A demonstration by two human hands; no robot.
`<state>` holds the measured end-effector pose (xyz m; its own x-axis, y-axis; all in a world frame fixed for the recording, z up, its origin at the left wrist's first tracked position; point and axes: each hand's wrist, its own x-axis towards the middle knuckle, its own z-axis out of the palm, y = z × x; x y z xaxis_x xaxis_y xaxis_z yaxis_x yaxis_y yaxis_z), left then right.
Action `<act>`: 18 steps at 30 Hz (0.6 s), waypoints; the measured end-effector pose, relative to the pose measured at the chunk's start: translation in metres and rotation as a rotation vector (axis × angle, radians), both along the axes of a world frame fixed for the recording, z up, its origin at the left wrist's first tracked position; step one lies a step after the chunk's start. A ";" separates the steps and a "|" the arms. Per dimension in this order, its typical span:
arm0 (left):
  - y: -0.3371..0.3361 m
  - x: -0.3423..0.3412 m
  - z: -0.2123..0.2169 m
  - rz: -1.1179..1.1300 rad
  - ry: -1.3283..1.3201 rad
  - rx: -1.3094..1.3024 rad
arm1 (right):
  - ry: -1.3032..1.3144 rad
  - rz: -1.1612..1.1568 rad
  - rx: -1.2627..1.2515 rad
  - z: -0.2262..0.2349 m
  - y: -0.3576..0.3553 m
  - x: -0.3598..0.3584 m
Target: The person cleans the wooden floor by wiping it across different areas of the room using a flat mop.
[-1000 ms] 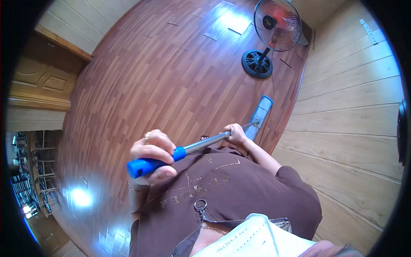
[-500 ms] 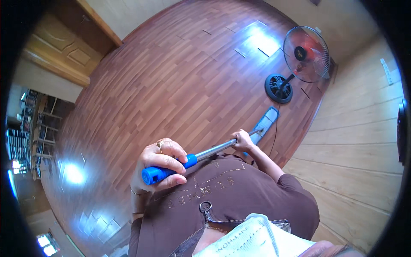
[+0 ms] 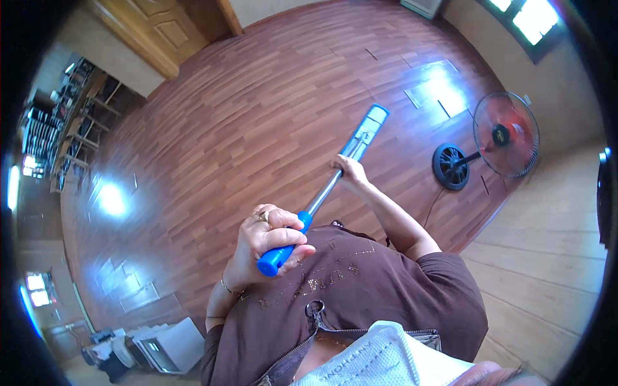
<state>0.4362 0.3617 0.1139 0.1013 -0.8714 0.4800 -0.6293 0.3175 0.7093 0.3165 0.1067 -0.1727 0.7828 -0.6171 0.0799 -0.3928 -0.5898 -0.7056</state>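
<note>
Wood floor (image 3: pixel 257 128); both hands (image 3: pixel 267 238) gripping mop (image 3: pixel 335 180), right arm extended

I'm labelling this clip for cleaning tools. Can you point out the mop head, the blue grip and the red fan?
mop head (image 3: pixel 365 130), head view, middle of the flat blue pad.
blue grip (image 3: pixel 278 256), head view, lower end below the left hand.
red fan (image 3: pixel 506 134), head view, centre of the grille.

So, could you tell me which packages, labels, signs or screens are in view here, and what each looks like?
Lettering on the brown shirt: a faint curved line of pale glittery print across the chest, below the left hand on the mop's blue grip.
White boxy appliance: on the floor at lower left; whether its dark front panel is a screen cannot be told.
No packages or signs are visible.
</note>
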 end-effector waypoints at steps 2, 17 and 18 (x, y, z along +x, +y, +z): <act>0.018 -0.007 0.007 0.127 -0.061 -0.058 | 0.007 0.161 0.044 0.033 0.023 0.030; 0.049 -0.037 0.018 0.476 -0.378 -0.172 | -0.185 1.092 0.101 0.005 0.155 0.155; 0.051 -0.038 0.014 0.490 -0.402 -0.140 | -0.165 1.128 0.058 0.000 0.160 0.158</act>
<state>0.3977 0.4123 0.1276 0.2600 -0.6964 0.6689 -0.9324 -0.0012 0.3613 0.4743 0.2670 -0.1723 0.8757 0.4257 0.2279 0.4407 -0.5121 -0.7372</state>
